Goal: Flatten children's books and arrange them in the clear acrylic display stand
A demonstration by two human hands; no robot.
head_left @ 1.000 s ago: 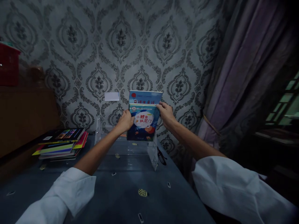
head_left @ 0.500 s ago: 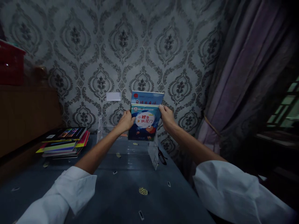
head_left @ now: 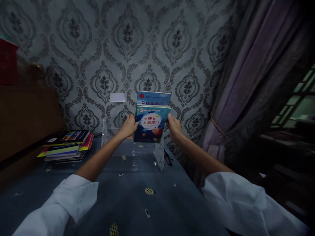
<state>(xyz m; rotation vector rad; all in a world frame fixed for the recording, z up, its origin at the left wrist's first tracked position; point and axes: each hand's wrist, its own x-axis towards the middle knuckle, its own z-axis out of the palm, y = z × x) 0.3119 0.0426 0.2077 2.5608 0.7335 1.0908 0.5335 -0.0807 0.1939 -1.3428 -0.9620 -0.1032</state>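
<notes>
A dark blue picture book point(head_left: 151, 131) stands upright, front cover towards me, with a taller light blue book point(head_left: 154, 98) showing above it from behind. My left hand point(head_left: 129, 126) grips the left edge, thumb on the front cover. On the right edge, just below the top corner, my right hand point(head_left: 174, 125) closes with its thumb against the side. Below and around the books is a clear acrylic stand point(head_left: 159, 157) with upright side panels. I cannot tell whether the books rest on it.
A stack of books point(head_left: 67, 147) lies at the left of the dark patterned tabletop point(head_left: 123, 200). Dark-framed glasses point(head_left: 168, 159) sit right of the stand. Behind are a papered wall point(head_left: 128, 59) and a tied purple curtain point(head_left: 228, 95); a brown cabinet point(head_left: 27, 114) stands at left.
My right hand has slid slightly down the books' right edge from the top corner. The books stay held between both hands. The camera view has shifted a little.
</notes>
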